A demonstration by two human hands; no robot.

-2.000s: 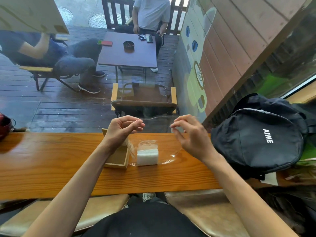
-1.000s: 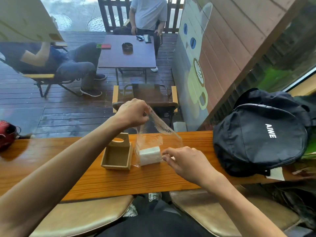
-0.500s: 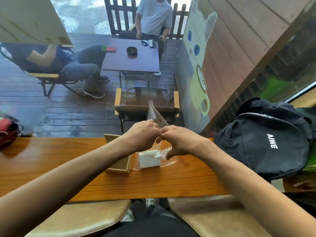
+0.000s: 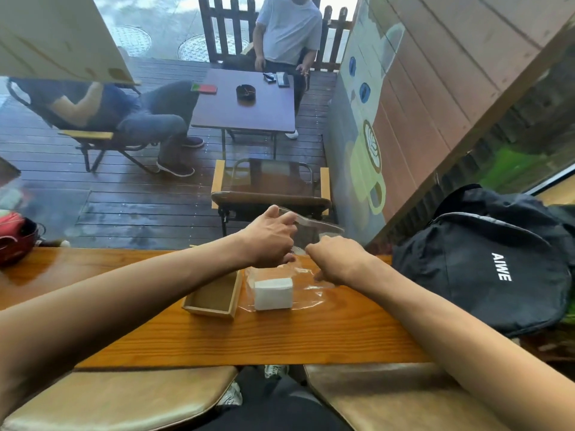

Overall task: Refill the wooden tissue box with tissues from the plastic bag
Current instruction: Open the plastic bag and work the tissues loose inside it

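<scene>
An open wooden tissue box (image 4: pixel 214 298) lies on the wooden counter (image 4: pixel 217 340), its inside bare. Right beside it a white stack of tissues (image 4: pixel 273 293) sits inside a clear plastic bag (image 4: pixel 306 293). My left hand (image 4: pixel 270 236) pinches the bag's upper edge and holds it up above the tissues. My right hand (image 4: pixel 337 258) grips the bag's mouth just to the right, fingers curled on the plastic. Both hands hover over the far side of the counter.
A black backpack (image 4: pixel 485 262) rests on the counter at the right. A red helmet (image 4: pixel 15 237) sits at the far left edge. Padded stools (image 4: pixel 124 399) stand below. Beyond the window, people sit around an outdoor table (image 4: pixel 249 107).
My hands have drawn slightly apart on the bag's mouth, the left rising and the right moving rightward. The tissues and box have not moved.
</scene>
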